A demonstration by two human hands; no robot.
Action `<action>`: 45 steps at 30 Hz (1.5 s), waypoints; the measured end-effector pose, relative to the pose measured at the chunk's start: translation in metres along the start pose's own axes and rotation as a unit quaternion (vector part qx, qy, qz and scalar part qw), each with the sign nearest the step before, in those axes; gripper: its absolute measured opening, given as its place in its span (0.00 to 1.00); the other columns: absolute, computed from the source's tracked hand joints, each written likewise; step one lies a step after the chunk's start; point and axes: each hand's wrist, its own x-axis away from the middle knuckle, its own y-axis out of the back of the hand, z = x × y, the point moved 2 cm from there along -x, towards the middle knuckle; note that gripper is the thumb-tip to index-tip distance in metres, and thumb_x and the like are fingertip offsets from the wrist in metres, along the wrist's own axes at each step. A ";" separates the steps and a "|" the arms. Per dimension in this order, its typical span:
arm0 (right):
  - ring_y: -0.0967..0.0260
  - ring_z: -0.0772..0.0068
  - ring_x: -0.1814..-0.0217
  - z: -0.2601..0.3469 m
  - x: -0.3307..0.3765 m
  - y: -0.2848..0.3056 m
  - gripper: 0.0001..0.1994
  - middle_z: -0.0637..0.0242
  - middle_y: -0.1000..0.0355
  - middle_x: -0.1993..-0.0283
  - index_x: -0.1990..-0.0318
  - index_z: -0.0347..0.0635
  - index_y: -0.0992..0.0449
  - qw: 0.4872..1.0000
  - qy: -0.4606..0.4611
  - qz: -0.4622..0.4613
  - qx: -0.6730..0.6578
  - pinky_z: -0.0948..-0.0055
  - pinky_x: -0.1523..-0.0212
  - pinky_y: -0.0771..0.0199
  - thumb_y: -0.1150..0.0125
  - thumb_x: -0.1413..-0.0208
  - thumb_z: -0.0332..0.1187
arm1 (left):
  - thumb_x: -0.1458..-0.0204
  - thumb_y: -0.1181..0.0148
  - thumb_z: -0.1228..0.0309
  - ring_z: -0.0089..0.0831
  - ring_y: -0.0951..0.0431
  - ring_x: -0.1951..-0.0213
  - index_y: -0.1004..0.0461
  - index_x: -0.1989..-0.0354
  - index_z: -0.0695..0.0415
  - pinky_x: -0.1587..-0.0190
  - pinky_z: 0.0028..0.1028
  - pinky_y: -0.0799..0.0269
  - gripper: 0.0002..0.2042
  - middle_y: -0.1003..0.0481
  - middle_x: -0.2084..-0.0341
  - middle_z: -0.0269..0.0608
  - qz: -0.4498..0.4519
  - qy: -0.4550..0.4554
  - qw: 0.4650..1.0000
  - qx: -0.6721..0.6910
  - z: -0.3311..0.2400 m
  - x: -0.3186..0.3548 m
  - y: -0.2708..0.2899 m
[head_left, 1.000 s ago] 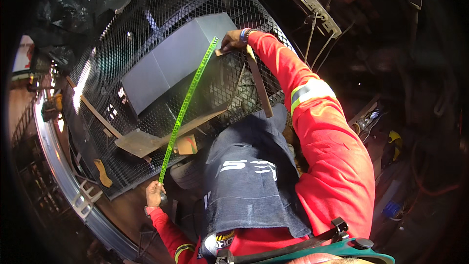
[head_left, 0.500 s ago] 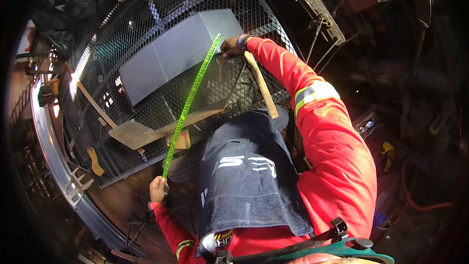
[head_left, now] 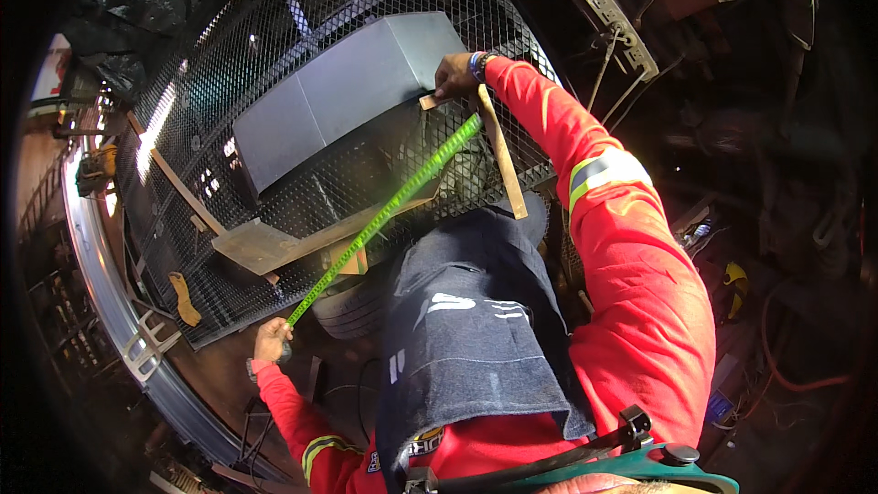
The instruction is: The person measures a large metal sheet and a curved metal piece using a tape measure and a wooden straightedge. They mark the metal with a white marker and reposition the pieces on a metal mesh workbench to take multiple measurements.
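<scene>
A green tape measure (head_left: 384, 215) runs slantwise across a black wire-mesh cage (head_left: 210, 101). My left hand (head_left: 272, 340) grips its lower end by the cage's bottom edge. My right hand (head_left: 455, 76), in a red sleeve, is closed at the lower right corner of a grey sheet-metal box (head_left: 338, 101) on the mesh. It holds the top of a wooden strip (head_left: 501, 165) that hangs down from it. The tape's upper end stops just below this hand, beside the strip. Whether the hand still touches the tape is unclear.
A dark denim apron (head_left: 466, 329) covers my front. A flat metal plate (head_left: 261, 245) and a tyre (head_left: 352, 306) sit under the box. A curved steel rail (head_left: 101, 284) borders the cage on the left. Cables and clutter (head_left: 732, 274) lie in the dark at right.
The tape's upper end has dropped from the box's upper edge to below its lower right corner. My right hand stayed near that corner; my left hand rose slightly.
</scene>
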 end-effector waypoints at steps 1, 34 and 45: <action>0.26 0.70 0.66 0.004 -0.001 0.000 0.15 0.65 0.22 0.67 0.61 0.42 0.19 1.000 0.012 -0.001 0.005 0.67 0.63 0.28 0.35 0.49 0.44 | 0.42 0.48 0.76 0.18 0.32 0.78 0.26 0.71 0.61 0.72 0.20 0.37 0.06 0.28 0.81 0.31 0.015 0.012 1.000 -0.023 0.001 0.001 0.009; 0.28 0.76 0.66 -0.004 0.005 0.001 0.16 0.69 0.23 0.69 0.61 0.41 0.20 1.000 0.001 -0.007 0.013 0.72 0.63 0.28 0.37 0.47 0.45 | 0.46 0.46 0.77 0.20 0.31 0.76 0.26 0.73 0.61 0.69 0.22 0.34 0.05 0.28 0.80 0.31 0.115 0.051 0.986 -0.112 0.004 -0.090 0.062; 0.28 0.77 0.65 0.000 0.004 0.001 0.17 0.70 0.23 0.68 0.60 0.41 0.20 0.996 -0.053 0.041 -0.053 0.72 0.63 0.28 0.34 0.49 0.45 | 0.44 0.47 0.75 0.19 0.32 0.77 0.27 0.75 0.59 0.69 0.21 0.35 0.08 0.28 0.81 0.29 0.125 0.015 0.988 -0.095 0.019 -0.118 0.052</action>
